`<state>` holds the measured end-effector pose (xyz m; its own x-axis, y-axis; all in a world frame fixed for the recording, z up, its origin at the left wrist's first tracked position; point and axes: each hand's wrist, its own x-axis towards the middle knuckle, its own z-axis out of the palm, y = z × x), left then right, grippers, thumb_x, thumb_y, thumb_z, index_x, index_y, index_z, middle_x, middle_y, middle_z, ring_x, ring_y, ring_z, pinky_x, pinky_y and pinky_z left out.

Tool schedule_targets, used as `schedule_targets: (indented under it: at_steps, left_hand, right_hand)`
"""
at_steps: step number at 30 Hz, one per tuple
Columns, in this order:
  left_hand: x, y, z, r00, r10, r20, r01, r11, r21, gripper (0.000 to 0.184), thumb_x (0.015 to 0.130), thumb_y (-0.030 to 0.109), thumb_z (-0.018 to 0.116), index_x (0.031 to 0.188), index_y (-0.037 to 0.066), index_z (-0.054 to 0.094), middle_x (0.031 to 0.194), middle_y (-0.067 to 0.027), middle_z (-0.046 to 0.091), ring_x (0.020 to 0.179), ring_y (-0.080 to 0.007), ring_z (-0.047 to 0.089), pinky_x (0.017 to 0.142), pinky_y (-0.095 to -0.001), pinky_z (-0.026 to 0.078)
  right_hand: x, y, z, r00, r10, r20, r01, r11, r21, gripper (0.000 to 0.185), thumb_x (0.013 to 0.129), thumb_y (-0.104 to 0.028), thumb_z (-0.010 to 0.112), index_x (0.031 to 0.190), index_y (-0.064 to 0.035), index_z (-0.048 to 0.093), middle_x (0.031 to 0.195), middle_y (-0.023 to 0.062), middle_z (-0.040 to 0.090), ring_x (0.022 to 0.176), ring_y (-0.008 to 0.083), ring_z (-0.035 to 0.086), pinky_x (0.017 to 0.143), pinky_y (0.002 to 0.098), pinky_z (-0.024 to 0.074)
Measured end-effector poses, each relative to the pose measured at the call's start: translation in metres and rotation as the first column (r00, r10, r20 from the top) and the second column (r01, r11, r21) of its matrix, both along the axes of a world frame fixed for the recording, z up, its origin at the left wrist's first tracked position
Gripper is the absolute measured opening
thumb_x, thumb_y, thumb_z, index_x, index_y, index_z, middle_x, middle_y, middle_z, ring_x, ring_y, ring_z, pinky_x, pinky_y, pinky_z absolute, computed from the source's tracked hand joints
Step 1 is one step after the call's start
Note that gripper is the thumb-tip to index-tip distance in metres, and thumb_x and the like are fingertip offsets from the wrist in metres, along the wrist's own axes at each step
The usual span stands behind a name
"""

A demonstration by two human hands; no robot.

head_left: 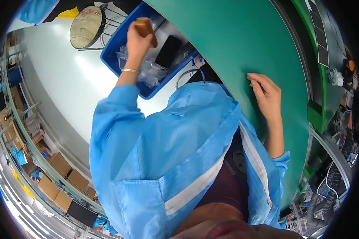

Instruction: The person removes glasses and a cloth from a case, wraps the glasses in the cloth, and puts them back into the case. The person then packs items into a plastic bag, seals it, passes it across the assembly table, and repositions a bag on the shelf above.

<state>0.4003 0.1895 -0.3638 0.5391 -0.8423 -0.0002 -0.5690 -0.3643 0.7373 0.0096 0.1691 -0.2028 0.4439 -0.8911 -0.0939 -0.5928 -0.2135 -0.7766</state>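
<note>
One brown block is gripped in the left hand above the blue bin; right of the bin, the right hand hovers loosely open over the green table.

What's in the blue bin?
Blue bin: crumpled clear plastic and a flat black item. Left hand and brown object hide part; whatever lies beneath the plastic can't be seen.

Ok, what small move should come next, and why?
Probably lower the brown block into the blue bin, beside the black slab: the left hand holds it over the bin, where clear plastic also lies.
</note>
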Motion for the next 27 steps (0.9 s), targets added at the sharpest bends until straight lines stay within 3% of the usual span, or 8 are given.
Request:
schedule_targets:
  at_steps: [4,14,16,17,18,21,24,27]
  left_hand:
    - [0.006,0.032,0.086,0.763,0.027,-0.645,-0.168,0.973,-0.159,0.093,0.077,0.012,0.072,0.144,-0.002,0.008,0.107,-0.0175,0.056,0.098,-0.0225,0.061,0.072,-0.0314,0.056]
    - [-0.152,0.004,0.176,0.578,-0.307,-0.756,0.267,0.947,-0.18,0.078,0.082,0.025,0.071,0.137,-0.002,0.023,0.111,-0.019,0.053,0.098,-0.0259,0.06,0.073,-0.034,0.054]
    - [-0.159,-0.002,0.171,0.865,-0.502,0.019,0.48,0.814,-0.328,0.073,0.079,0.022,0.072,0.136,0.002,0.031,0.113,-0.0184,0.053,0.106,-0.0306,0.055,0.085,-0.0391,0.049]
    - [-0.168,-0.004,0.171,0.781,-0.444,0.439,0.601,0.728,-0.331,0.071,0.077,0.021,0.073,0.135,0.004,0.034,0.114,-0.0181,0.053,0.11,-0.0329,0.053,0.091,-0.0416,0.046]
    - [-0.179,-0.007,0.177,0.689,-0.543,0.48,0.709,0.643,-0.289,0.065,0.071,0.014,0.073,0.129,0.011,0.046,0.115,-0.0147,0.053,0.118,-0.0335,0.046,0.102,-0.0452,0.032]
    - [-0.214,-0.014,0.182,0.346,-0.749,0.565,0.925,0.371,-0.075,0.062,0.07,0.011,0.072,0.128,0.011,0.049,0.124,-0.0139,0.051,0.122,-0.0302,0.045,0.105,-0.0446,0.031]
    - [-0.228,-0.026,0.178,0.327,-0.754,0.569,0.939,0.328,-0.105,0.057,0.065,0.01,0.074,0.119,0.013,0.056,0.111,-0.0081,0.057,0.107,-0.0257,0.054,0.096,-0.0423,0.037]
    - [-0.241,-0.027,0.182,0.27,-0.722,0.637,0.957,0.276,-0.092,0.054,0.063,0.01,0.075,0.115,0.013,0.059,0.104,-0.0064,0.059,0.099,-0.025,0.057,0.09,-0.0411,0.039]
  right_hand:
    - [0.014,-0.002,0.0,0.995,0.062,0.077,-0.063,0.998,0.015,0.017,0.086,-0.007,0.059,0.101,-0.005,0.067,0.093,0.0094,0.068,0.083,0.019,0.065,0.074,0.028,0.0504]
    - [0.048,-0.001,0.023,0.972,0.115,0.207,-0.001,0.876,-0.482,0.044,0.077,-0.016,0.069,0.119,-0.0107,0.058,0.117,0.0109,0.06,0.1,0.0254,0.061,0.082,0.0326,0.0512]
    - [0.016,-0.002,0.027,0.948,-0.096,0.303,0.113,0.993,-0.038,0.042,0.078,-0.015,0.068,0.119,-0.0102,0.059,0.111,0.0094,0.062,0.096,0.0214,0.062,0.081,0.0301,0.0508]
    - [-0.001,0.0,0.028,0.921,-0.216,0.325,0.157,0.968,0.196,0.041,0.078,-0.014,0.067,0.118,-0.01,0.059,0.108,0.0086,0.063,0.094,0.0194,0.062,0.08,0.0288,0.0506]
    - [-0.017,0.001,0.027,0.911,-0.264,0.317,0.163,0.936,0.311,0.039,0.08,-0.015,0.067,0.118,-0.01,0.059,0.101,0.0064,0.064,0.09,0.0147,0.061,0.077,0.0262,0.0497]
    - [-0.042,0.012,0.014,0.852,-0.236,0.467,0.115,0.955,0.273,0.04,0.079,-0.015,0.067,0.118,-0.0101,0.06,0.103,0.007,0.064,0.094,0.0179,0.061,0.081,0.0295,0.0496]
    - [-0.049,0.024,0.014,0.973,-0.107,0.206,0.174,0.924,-0.339,0.036,0.078,-0.012,0.066,0.113,-0.0086,0.061,0.11,0.0062,0.061,0.094,0.0195,0.058,0.084,0.0338,0.0461]
    - [-0.057,0.026,0.024,0.984,-0.171,-0.051,0.103,0.777,-0.621,0.027,0.076,-0.01,0.067,0.102,-0.0066,0.062,0.102,0.0066,0.061,0.095,0.0251,0.058,0.083,0.0356,0.0466]
